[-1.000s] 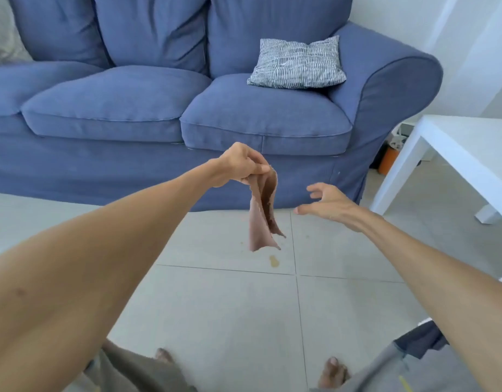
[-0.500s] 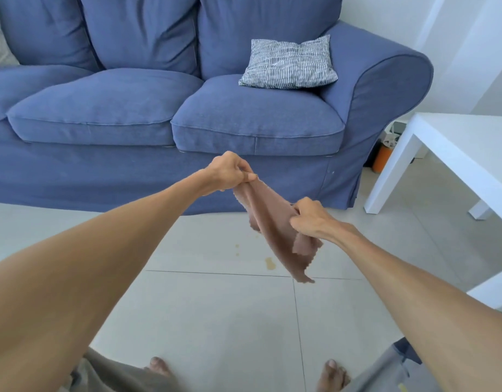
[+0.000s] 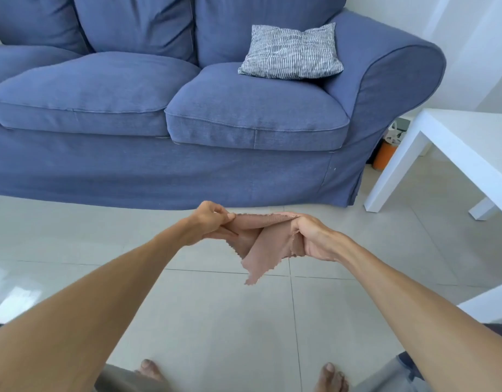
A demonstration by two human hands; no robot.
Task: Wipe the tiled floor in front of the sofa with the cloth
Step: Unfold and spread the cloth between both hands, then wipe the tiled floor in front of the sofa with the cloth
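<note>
Pinkish-brown cloth (image 3: 268, 244) hangs stretched between my two hands, held up in the air above the tiled floor (image 3: 216, 321) in front of the blue sofa (image 3: 187, 114). My left hand (image 3: 213, 222) has its grip clamped on the cloth's left top corner, thumb pressed to the fingers. My right hand (image 3: 315, 239) has its grip closed on the right top edge. The top hem runs taut from one grip to the other; below it the cloth folds and droops to a zigzag-cut point, not touching the floor. A striped cushion (image 3: 291, 52) rests on the sofa's right seat, and a white surface (image 3: 464, 142) stands to the right.
</note>
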